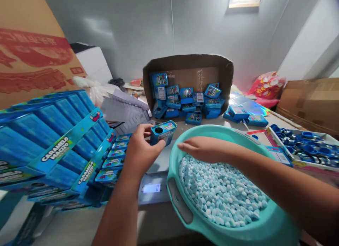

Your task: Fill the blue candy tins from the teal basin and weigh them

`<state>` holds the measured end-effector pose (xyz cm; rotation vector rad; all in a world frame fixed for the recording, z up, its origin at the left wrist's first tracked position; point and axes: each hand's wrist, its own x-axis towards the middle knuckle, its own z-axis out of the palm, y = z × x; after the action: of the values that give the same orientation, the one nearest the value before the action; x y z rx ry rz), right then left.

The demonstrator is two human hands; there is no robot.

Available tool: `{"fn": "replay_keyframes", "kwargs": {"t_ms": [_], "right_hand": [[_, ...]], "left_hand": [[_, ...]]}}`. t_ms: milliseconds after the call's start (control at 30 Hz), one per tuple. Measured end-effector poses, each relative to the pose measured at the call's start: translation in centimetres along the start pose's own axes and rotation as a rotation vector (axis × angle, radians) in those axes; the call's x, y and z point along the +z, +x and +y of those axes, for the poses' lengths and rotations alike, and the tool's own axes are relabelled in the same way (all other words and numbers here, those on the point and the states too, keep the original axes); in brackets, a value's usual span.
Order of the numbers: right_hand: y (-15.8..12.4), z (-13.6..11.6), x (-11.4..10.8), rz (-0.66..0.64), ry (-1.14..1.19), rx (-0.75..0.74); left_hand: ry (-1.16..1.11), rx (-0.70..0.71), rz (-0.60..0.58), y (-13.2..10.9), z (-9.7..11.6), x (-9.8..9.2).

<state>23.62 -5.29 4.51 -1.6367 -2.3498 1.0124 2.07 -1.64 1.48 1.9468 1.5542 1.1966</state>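
Note:
In the head view, my left hand point(143, 147) grips a small blue tin point(163, 133), tilted slightly, with a round dark opening in its top. Just to the right, my right hand point(200, 147) hovers at the near-left inside of a turquoise basin point(173, 161), its fingers pressed together. Whatever lies in its palm is hidden from me. Pale blue and white candy tablets point(222, 193) fill much of the basin. Below the tin lies a flat scale point(151, 188) with a lit display.
Blue display boxes point(60, 143) are stacked at left, beside a row of tins point(115, 161). An open cardboard box point(185, 62) at the back holds several blue tins. On the right, a tray point(312, 164) carries blue round caps, and more tins point(238, 111) lie behind the basin.

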Motion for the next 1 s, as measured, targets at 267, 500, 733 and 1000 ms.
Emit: {"fn": "replay_keyframes", "kwargs": {"t_ms": [267,500,733,1000], "right_hand": [[-0.1,-0.3,2.7,-0.331,-0.387,-0.017],[-0.2,-1.9,3.7,-0.459,-0.471,-0.015],[-0.2,-1.2,3.6,-0.394,-0.438,0.014],[-0.3,-0.7,2.9,-0.302,-0.400,0.001]], "left_hand": [[0.074,-0.186,-0.606,0.7,-2.5,-2.9],[-0.038,0.071,-0.199,0.7,-2.7,-2.6],[-0.065,0.104,0.173,0.5,-1.5,-2.2],[0.188,0.112,0.284,0.8,-1.9,-2.4]]}}
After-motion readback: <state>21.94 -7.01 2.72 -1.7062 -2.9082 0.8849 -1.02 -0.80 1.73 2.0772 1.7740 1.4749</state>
